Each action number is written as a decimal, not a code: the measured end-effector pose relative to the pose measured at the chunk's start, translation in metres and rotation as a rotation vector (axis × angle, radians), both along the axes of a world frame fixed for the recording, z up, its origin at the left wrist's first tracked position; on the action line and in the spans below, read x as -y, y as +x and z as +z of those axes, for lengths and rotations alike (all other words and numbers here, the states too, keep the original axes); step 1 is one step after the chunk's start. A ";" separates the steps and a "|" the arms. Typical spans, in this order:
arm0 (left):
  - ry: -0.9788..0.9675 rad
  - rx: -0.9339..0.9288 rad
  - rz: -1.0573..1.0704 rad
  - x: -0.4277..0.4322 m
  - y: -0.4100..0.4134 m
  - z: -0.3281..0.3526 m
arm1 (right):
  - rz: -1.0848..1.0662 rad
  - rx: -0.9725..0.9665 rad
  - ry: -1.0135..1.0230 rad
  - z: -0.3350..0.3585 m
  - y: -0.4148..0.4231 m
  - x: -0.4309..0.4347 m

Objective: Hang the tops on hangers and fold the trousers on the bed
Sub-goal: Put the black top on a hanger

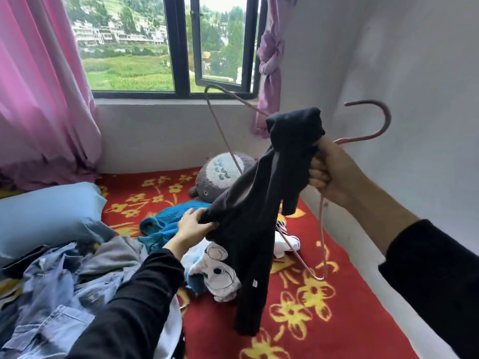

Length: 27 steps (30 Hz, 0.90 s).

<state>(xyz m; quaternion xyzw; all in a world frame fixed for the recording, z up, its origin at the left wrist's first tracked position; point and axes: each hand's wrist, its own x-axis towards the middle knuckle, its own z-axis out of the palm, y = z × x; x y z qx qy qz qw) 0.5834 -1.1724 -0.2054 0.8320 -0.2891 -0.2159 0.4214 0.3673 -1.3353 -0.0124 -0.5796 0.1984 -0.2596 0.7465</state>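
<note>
**Q:** What lies nearest, below the left grip?
**A:** A denim heap (pixel 51 294), unfolded, on the bed (pixel 337 320). Just right of the heap, directly under the left grip, lies a white printed garment (pixel 220 275).

**Q:** How do the two grips stand?
**A:** The left grip (pixel 193 226) pinches a fold low on the black top (pixel 248 242). The right grip (pixel 329 174), higher and to the right, is closed round the neck of the pink hanger (pixel 387 119), with the top's bunched collar held in the same fist. The top hangs stretched between the two grips. Whether its hem touches the bed cannot be told.

**Q:** Is the top hung?
**A:** Judged not yet. Both shoulders of the hanger show bare: one runs up and away from the right grip, the other drops below it. The cloth is gathered at the neck only.

**Q:** What could go wrong from here?
**A:** A pull by the left grip may drag the collar out of the right grip, dropping the top onto the garments below. Forcing a hanger shoulder through the bunched neck may stretch or snag it. The tilted hanger may also catch in the cloth.

**Q:** And beyond the grips?
**A:** A teal top (pixel 166 221) just past the left grip, then a plush toy (pixel 223 172), then the window (pixel 171 47).
</note>
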 end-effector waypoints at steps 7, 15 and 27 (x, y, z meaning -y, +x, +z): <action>-0.146 0.084 -0.157 0.032 -0.023 0.030 | -0.222 -0.285 -0.140 -0.048 -0.013 0.033; -0.245 0.311 -0.379 0.059 -0.061 0.127 | -0.250 -0.360 -0.023 -0.101 -0.017 0.041; -0.307 0.256 -0.249 0.054 -0.075 0.154 | 0.233 -0.231 0.023 -0.127 0.013 -0.003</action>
